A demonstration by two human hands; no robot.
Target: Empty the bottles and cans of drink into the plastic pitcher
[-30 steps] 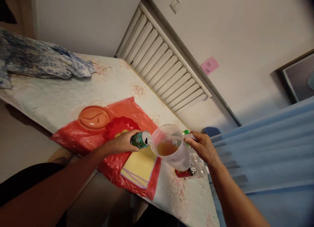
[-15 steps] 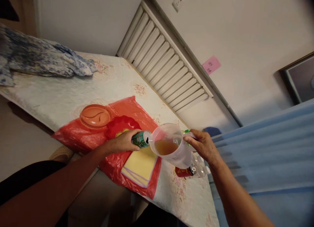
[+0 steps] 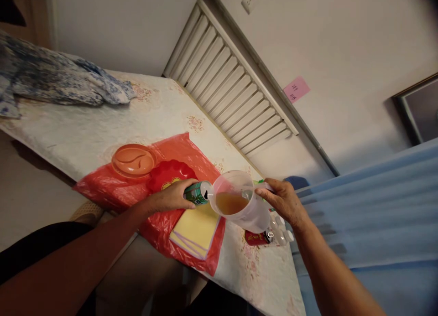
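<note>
My left hand is wrapped round a green drink can, tipped on its side with its opened top at the rim of a clear plastic jug. A thin trickle seems to run from the can into the jug. Brownish liquid lies in the jug, which leans toward the can. My right hand grips the jug by its handle. Below the can is a folded yellow cloth with a purple edge, on a red plastic bag.
A scalloped red dish and an orange divided dish rest on the bag. Behind the jug stand a red can and clear bottles. Patterned fabric lies on the table's far left. A radiator lines the wall; a blue curtain hangs right.
Almost nothing differs. Both hands keep the can and jug in the same pose, with the view shifted very slightly.
</note>
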